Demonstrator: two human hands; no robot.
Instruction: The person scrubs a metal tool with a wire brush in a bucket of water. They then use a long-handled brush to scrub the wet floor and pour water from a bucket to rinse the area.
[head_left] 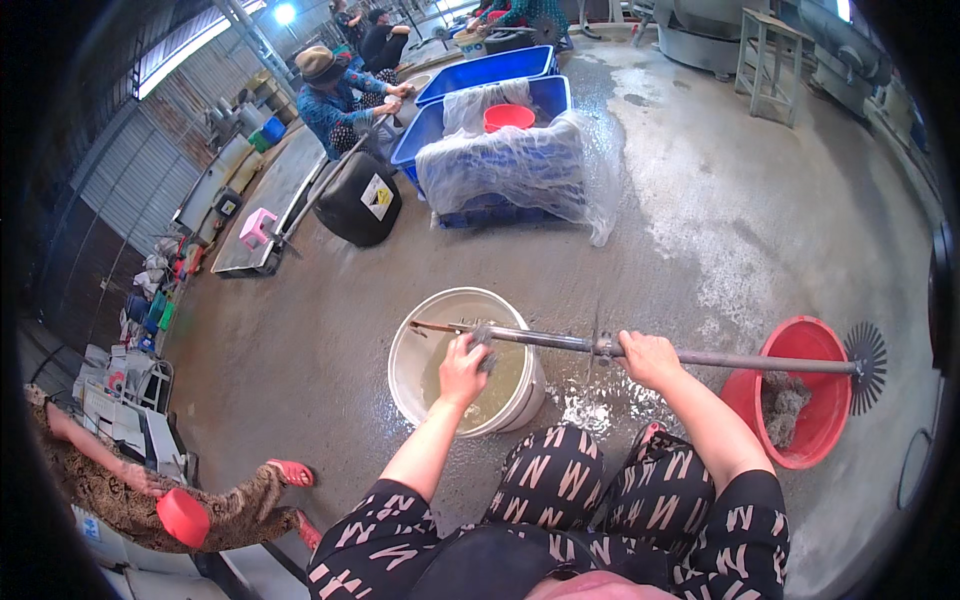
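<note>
A long grey metal shaft lies crosswise in front of me, with a thin rusty end over the white bucket and a dark spoked disc at its right end. My right hand is wrapped round the shaft just right of a small collar. Closed on a crumpled grey scrubbing wad, my left hand rests at the shaft's left part, above the bucket. Cloudy water fills part of that bucket. Beneath the shaft's right end, a red bucket holds a grey fibrous clump.
Ahead stand two blue tubs, the nearer draped with sheer wet sheeting and bearing a red basin. Beside them are a black jerrycan and a crouching co-worker. Another person at left holds a red dipper. The floor is wet.
</note>
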